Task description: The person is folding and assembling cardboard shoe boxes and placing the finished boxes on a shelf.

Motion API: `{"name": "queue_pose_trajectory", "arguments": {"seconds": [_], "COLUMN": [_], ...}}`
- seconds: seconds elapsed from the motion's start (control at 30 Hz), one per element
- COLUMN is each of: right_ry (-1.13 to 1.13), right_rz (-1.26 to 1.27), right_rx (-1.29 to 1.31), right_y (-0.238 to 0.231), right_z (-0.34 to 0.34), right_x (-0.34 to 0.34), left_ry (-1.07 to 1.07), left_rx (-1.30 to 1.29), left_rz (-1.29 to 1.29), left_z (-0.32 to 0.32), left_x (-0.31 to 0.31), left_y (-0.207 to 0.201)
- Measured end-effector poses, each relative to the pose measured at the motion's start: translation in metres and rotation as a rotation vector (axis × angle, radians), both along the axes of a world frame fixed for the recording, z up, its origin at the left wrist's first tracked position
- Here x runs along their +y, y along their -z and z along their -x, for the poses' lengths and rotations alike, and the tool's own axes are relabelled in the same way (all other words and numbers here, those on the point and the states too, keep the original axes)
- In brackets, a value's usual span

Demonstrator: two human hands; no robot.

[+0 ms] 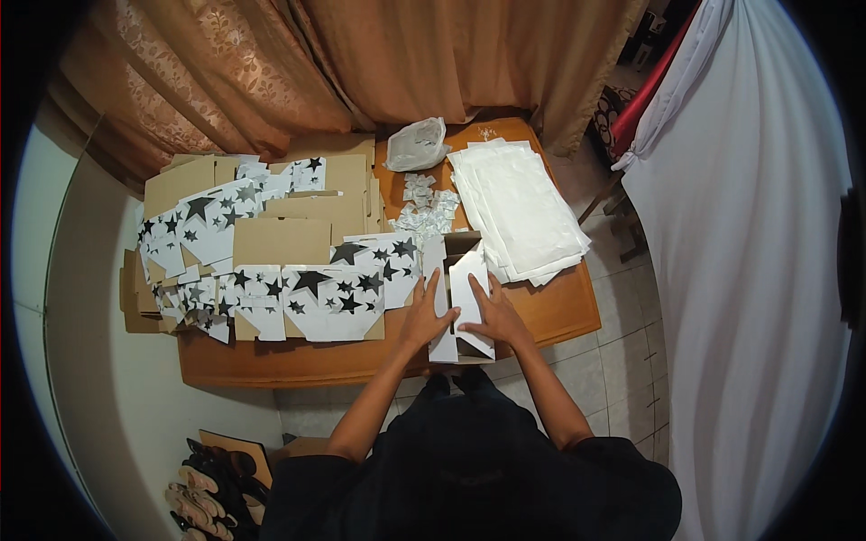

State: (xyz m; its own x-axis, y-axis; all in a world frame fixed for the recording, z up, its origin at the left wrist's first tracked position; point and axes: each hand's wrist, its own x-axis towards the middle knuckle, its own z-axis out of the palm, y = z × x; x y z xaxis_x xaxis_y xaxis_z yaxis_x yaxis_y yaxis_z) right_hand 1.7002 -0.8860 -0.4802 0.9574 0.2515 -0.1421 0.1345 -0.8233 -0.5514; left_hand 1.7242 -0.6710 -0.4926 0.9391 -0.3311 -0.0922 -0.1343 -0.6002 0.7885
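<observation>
A partly folded cardboard box (465,261), white on its panels and brown inside, stands at the table's front edge. My left hand (426,316) holds its left side, fingers stretched along the white panel and thumb reaching over toward the middle. From the right, my right hand (496,316) grips a slanted white flap (466,279), with the thumb near its lower end. Both thumbs point inward across the opening. The undersides of the box and part of its inside are hidden.
Flat star-printed box blanks (334,293) with brown backs are piled on the left of the wooden table (271,365). Small white packets (428,212) lie beyond the box, below a clear plastic bag (417,146). A stack of white sheets (519,212) rests at right.
</observation>
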Motion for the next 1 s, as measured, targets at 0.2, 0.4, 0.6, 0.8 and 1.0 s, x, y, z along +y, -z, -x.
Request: {"name": "queue_pose_trajectory", "arguments": {"seconds": [0.2, 0.4, 0.6, 0.8, 1.0], "right_ry": [-0.011, -0.087, -0.099, -0.112, -0.085], "right_rz": [0.018, 0.146, 0.118, 0.051, 0.033], "right_rx": [-0.122, -0.090, 0.037, 0.004, 0.229], "right_y": [-0.017, -0.037, -0.045, -0.026, -0.034], "right_z": [-0.037, -0.073, -0.088, -0.062, -0.023], "right_x": [-0.002, 0.000, -0.005, -0.009, -0.012], "left_ry": [-0.005, -0.019, 0.003, -0.008, -0.011], "left_rx": [0.065, 0.051, 0.089, 0.079, 0.032], "left_rz": [-0.071, -0.104, -0.207, -0.277, -0.255], "left_z": [0.003, 0.004, 0.004, 0.002, -0.003], "left_x": [-0.005, -0.004, -0.007, -0.009, -0.003], "left_y": [-0.015, -0.011, -0.018, -0.015, 0.002]}}
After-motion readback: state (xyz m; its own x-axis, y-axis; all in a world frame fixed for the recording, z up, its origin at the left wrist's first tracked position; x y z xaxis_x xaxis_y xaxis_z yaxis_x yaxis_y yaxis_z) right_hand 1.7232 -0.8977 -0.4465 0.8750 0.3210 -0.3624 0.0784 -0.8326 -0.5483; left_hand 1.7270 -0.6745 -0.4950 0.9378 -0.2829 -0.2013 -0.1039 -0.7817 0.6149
